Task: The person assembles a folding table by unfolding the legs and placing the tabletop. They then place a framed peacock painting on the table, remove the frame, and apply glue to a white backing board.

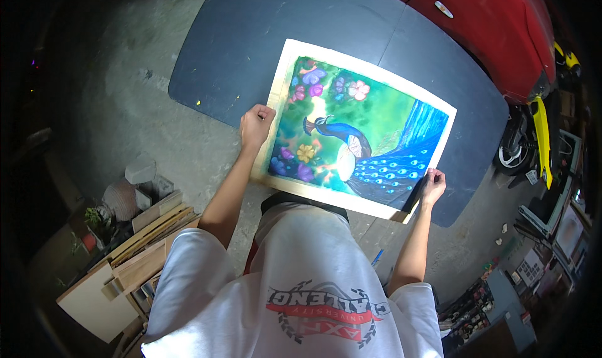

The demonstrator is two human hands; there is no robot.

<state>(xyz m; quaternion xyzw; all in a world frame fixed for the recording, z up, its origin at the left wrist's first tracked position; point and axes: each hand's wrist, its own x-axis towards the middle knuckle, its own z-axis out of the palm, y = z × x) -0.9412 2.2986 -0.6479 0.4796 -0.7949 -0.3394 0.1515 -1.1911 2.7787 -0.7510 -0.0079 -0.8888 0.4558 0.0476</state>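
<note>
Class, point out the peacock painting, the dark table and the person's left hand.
Peacock painting [353, 133]: head view, the bird's body.
Dark table [251, 51]: head view, bare tabletop beyond the left hand.
Left hand [255, 126]: head view, back of the hand.

Head-worn fisheye is looking steeply down from above the wearer's white printed T-shirt [313, 248], facing forward over a dark blue-grey table [251, 51]. It is taking in the peacock painting [360, 132] from near, around mid-view, the red car [483, 35] from farther off, upper right; the lens is bowing the table's edges.
</note>
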